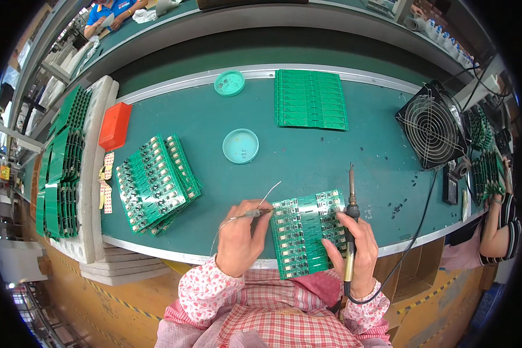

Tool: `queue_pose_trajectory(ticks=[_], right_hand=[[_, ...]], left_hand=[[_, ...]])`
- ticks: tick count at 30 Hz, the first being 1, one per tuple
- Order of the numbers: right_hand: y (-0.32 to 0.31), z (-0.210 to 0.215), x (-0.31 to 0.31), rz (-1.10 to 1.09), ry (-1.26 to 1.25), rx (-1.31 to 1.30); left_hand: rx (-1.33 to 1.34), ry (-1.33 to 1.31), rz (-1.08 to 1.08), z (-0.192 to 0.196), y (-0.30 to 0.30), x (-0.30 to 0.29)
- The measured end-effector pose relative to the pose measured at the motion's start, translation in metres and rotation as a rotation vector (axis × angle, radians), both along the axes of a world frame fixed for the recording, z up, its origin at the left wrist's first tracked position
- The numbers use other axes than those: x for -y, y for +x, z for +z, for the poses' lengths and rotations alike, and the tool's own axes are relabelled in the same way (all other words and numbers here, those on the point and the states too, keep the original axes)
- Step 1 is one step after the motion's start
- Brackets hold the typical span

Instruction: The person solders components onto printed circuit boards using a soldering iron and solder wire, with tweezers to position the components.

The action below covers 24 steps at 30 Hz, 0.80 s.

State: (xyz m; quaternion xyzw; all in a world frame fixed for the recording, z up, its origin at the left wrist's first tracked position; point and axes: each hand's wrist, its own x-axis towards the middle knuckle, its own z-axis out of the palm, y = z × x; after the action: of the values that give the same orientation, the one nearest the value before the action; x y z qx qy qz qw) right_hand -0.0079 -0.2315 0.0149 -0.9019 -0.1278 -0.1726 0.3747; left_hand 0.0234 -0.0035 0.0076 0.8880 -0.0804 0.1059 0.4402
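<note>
A green circuit board panel [304, 232] lies at the near edge of the green bench, right in front of me. My left hand [240, 238] pinches a thin solder wire [267, 200] whose tip reaches the panel's left edge. My right hand [359, 252] rests on the panel's right side and grips a soldering iron [351, 197], held upright with its tip pointing away from me. The iron's black cord [417, 226] loops off to the right.
A stack of populated green boards [156, 182] lies to the left, a bare green panel [310, 98] at the back. Two round teal lids [240, 146] [229, 83], an orange box [115, 124], a black fan [432, 124] and board racks [64, 156] surround them. Another person's arm [496, 226] shows at right.
</note>
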Motion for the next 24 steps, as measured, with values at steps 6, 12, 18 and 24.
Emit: queue_pose_trajectory(ticks=[6,12,18,24], right_hand=[[-0.003,-0.004,-0.003,-0.041,0.077,0.130],[-0.007,-0.002,-0.003,-0.006,0.090,0.117],[-0.004,-0.001,-0.005,0.007,0.099,0.152],[-0.007,0.001,-0.010,0.021,0.305,0.064]], left_hand=[[0.088,0.007,-0.018,-0.005,0.004,0.000],[0.029,0.033,-0.020,-0.002,0.002,0.001],[0.023,0.050,-0.021,0.000,0.003,0.002],[0.036,0.052,-0.017,-0.001,0.003,0.003]])
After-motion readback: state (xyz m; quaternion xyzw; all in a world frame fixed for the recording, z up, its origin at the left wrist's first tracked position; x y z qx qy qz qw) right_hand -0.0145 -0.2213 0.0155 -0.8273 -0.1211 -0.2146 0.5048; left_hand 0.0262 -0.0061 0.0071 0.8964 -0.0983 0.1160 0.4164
